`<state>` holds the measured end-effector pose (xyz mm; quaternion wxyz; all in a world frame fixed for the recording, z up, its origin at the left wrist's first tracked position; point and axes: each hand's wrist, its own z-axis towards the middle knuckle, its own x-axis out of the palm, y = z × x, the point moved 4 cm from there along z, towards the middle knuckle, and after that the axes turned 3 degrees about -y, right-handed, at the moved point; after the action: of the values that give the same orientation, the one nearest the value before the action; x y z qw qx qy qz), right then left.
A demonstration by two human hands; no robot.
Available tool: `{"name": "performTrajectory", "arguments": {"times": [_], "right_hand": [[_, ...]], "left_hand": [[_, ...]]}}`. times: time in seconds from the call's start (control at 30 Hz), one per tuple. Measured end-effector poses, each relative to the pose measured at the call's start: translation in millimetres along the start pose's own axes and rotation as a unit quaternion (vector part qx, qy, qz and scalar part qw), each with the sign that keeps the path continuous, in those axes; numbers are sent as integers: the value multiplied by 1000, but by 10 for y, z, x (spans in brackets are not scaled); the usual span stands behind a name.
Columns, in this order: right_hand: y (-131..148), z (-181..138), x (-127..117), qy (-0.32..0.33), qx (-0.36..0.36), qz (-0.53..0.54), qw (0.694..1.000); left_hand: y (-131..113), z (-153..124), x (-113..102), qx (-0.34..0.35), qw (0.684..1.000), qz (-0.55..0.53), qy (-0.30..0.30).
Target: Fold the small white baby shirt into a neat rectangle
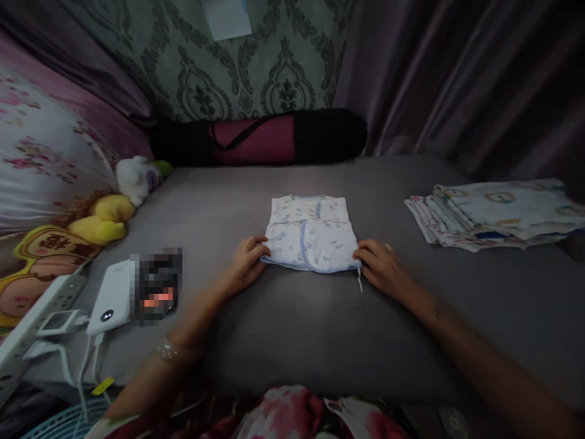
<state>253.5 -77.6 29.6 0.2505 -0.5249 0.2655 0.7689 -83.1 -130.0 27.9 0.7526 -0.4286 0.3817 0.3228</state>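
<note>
Floral cloth (292, 417) nearest; beyond it, smooth gray sheet (292, 329) leaves open room between the flat, printed shirt (322, 244) at center and the soft folded stack (507, 210) right. Left hand (249, 259) and right hand (384, 268) pinch the shirt's blue-bound hem corners; collar faces away, collar-to-hem axis running straight out.

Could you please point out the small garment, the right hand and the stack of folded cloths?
Small garment (322, 241), head view: on its patterned front.
Right hand (386, 266), head view: on its back.
Stack of folded cloths (516, 210), head view: on its top cloth.
</note>
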Motion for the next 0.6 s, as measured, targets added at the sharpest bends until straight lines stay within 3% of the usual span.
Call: {"name": "performTrajectory", "arguments": {"times": [0.2, 0.37, 0.6], "right_hand": [[-99, 105, 45, -100, -58, 62, 991], [-184, 304, 9, -141, -27, 52, 988], [-342, 622, 11, -187, 29, -13, 982]], "left_hand": [[19, 172, -31, -62, 995, -73, 9], [78, 383, -6, -49, 993, -51, -92], [225, 734, 61, -49, 980, -47, -186]]}}
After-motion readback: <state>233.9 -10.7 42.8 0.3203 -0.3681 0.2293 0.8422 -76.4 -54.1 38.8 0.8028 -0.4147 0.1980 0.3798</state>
